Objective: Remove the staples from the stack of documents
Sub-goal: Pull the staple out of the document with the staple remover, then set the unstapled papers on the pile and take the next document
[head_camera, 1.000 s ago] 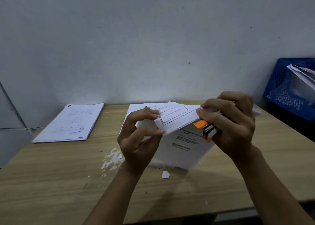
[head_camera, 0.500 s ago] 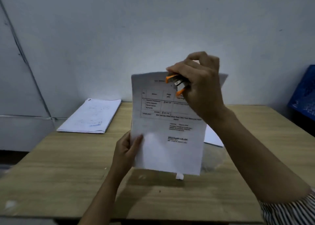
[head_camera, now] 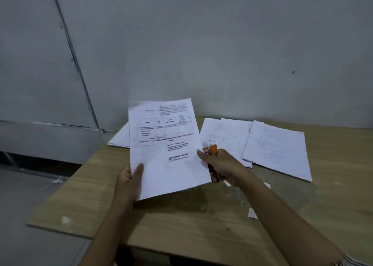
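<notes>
A printed document [head_camera: 165, 144] with a table and text is held up above the wooden table [head_camera: 181, 221]. My left hand [head_camera: 129, 181] pinches its lower left edge, thumb on the front. My right hand [head_camera: 220, 167] sits at the sheet's right edge and grips an orange and black staple remover [head_camera: 212, 150], whose orange end sticks up above the fingers. No staple is visible on the sheet.
Loose and stacked papers [head_camera: 276, 146] lie on the table to the right, and another stack [head_camera: 121, 138] lies behind the held sheet at the left. Small paper scraps [head_camera: 252, 213] are scattered near the right forearm. A grey wall stands behind the table.
My right hand with the staple remover has dropped from the sheet's top right corner to its right edge. The sheet has lowered slightly, and the view has swung left.
</notes>
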